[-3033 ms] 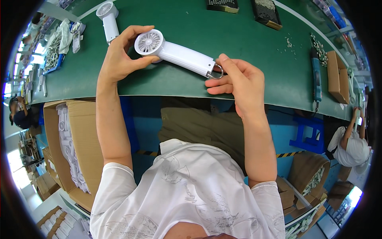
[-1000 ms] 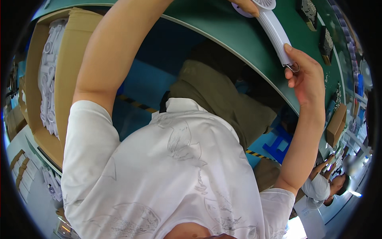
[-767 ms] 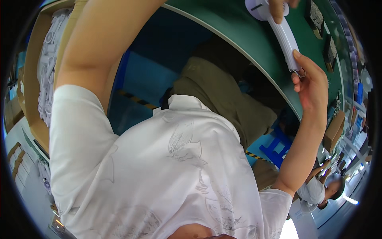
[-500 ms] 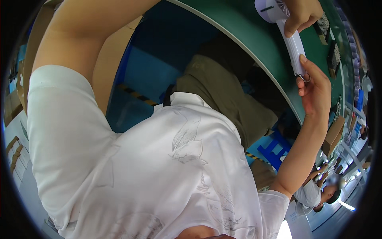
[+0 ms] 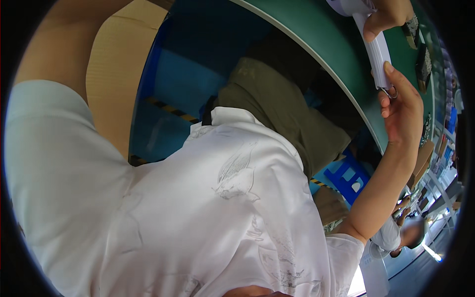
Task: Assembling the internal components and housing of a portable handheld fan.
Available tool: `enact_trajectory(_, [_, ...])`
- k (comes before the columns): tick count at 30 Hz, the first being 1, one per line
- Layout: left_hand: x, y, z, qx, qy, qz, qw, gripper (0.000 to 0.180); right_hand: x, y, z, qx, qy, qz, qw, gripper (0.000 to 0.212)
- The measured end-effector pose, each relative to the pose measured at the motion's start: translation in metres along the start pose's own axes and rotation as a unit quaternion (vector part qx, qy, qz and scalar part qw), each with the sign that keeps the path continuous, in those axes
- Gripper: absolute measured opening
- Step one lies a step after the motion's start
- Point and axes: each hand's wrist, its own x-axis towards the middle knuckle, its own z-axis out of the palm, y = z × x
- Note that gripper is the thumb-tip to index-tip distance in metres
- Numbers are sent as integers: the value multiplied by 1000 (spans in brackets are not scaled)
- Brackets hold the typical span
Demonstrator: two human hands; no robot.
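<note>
the white fan is up over the green bench, left hand gripping near its head, right hand pinching the ringed end; seemingly mid-turn or checking, so next calls for steady support at both ends.

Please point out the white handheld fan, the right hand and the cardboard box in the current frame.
White handheld fan (image 5: 378, 55): head view, on its handle.
Right hand (image 5: 404, 104): head view, on the middle of the hand.
Cardboard box (image 5: 121, 69): head view, on its flat brown side.
</note>
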Motion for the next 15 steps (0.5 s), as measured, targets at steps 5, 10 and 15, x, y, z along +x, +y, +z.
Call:
enact_trajectory(5, [5,-14,22,59,99,125,986,48,-3,-4,-5,-11,25,-10,1000,43])
enact_trajectory(10, [8,-40,38,113,205,221,947,48,-2,-3,4,2,4,-8,1000,41])
enact_trajectory(15, [-15,-30,31,195,322,324,868,45,-12,6,-5,34,-19,11,999,42])
